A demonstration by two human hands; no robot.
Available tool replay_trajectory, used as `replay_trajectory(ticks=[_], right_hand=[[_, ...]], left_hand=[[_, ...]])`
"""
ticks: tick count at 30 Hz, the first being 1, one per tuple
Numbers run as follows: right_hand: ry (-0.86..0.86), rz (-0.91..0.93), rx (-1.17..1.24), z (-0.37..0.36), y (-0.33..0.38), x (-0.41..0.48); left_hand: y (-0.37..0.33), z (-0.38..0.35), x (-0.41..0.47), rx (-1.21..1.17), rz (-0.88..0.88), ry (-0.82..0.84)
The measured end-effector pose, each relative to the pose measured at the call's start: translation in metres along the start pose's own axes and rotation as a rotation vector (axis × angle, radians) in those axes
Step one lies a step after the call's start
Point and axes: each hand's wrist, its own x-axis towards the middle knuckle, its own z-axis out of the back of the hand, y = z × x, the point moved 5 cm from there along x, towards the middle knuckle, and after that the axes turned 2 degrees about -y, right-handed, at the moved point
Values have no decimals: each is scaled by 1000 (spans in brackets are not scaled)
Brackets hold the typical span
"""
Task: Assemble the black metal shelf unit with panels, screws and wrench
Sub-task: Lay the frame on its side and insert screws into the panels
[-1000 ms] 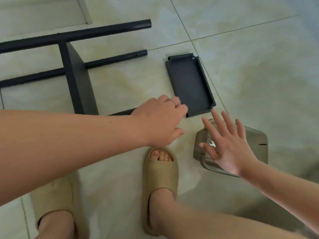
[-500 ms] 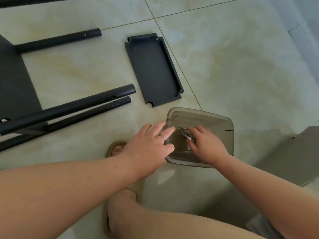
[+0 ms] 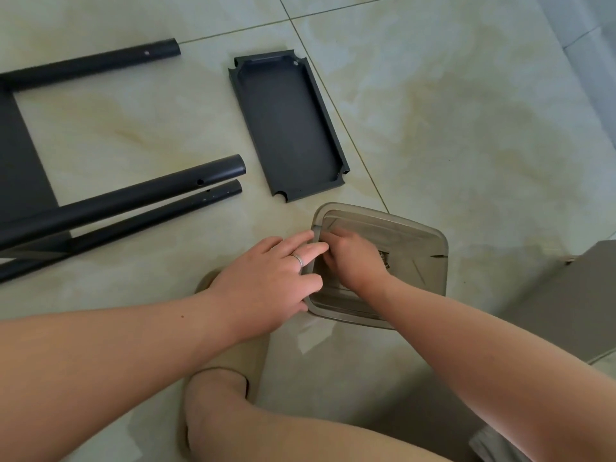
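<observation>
A loose black metal shelf panel [image 3: 286, 128] lies flat on the tile floor, rim up. Left of it lies the partly built frame: black tubes [image 3: 133, 195] with screw holes, joined to another black panel [image 3: 20, 155]. Below the loose panel stands a translucent grey plastic container [image 3: 420, 238]. My left hand [image 3: 276, 278] rests its straight fingers on the container's left rim. My right hand [image 3: 353, 258] reaches inside with fingers curled toward the left corner. Small metal hardware [image 3: 384, 256] shows beside it; what the fingers hold is hidden.
My foot in a tan slipper [image 3: 233, 331] stands just below my left hand, and my bare leg crosses the bottom of the view. A grey box-like object [image 3: 573, 305] sits at the right edge. Bare tile floor stretches to the upper right.
My view has moved closer. My right hand went from hovering over the container to reaching deep inside it. My left hand shifted from beside the loose panel to the container's rim.
</observation>
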Motion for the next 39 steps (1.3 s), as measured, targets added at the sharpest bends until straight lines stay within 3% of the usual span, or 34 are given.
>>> replay_trajectory(ticks=[10, 15, 18, 23, 25, 28, 32, 39], right_hand=[[-16, 14, -20, -7, 0, -1], [-70, -158, 92, 12, -3, -11], [-162, -243, 282, 37, -1, -23], [-308, -139, 521, 84, 37, -33], [-375, -34, 568, 101, 65, -36], [-459, 155, 555, 120, 107, -38], [-437, 298, 593, 128, 155, -35], [-415, 299, 609, 135, 211, -22]], left_hand=[[1, 2, -1, -27, 26, 22], [-3, 10, -2, -58, 25, 46], [6, 18, -8, -278, 197, 123], [43, 24, -16, -1187, 934, -52], [51, 33, -19, -1468, 1100, -89], [61, 51, -34, -1704, 1162, -73], [73, 74, -58, -1859, 1108, -27], [108, 98, -124, -1648, 1144, 50]])
